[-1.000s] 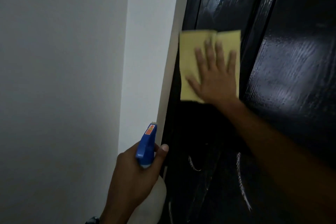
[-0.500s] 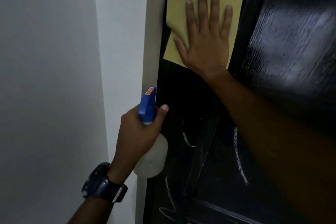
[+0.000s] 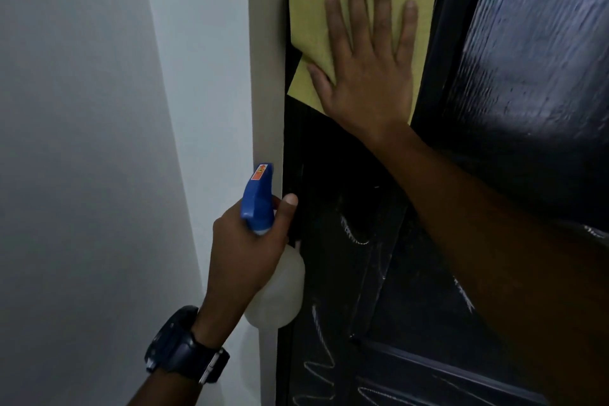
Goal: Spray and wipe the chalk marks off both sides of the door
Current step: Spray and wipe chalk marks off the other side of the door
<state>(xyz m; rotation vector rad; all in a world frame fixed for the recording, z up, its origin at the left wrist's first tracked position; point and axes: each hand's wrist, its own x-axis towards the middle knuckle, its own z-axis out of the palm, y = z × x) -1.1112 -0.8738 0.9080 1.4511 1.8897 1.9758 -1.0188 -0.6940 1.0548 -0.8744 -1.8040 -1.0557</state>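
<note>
A glossy black panelled door point(image 3: 527, 76) fills the right side. My right hand point(image 3: 369, 72) lies flat with spread fingers on a yellow cloth point(image 3: 316, 10), pressing it against the door's upper left panel beside the frame. Lower down, my left hand point(image 3: 244, 254) grips a spray bottle point(image 3: 273, 293) with a blue trigger head and a white body, its nozzle pointing up near the door's edge. White chalk marks point(image 3: 316, 369) zigzag across the lower part of the door, with more strokes under my right forearm.
A pale door frame point(image 3: 267, 76) runs vertically between the door and a white wall point(image 3: 82, 142) on the left. I wear a dark wristwatch point(image 3: 184, 346) on my left wrist.
The view has tilted down and closer, so the cloth and my right hand sit higher in frame. The cloth has slid left up to the frame. More chalk marks show at the bottom.
</note>
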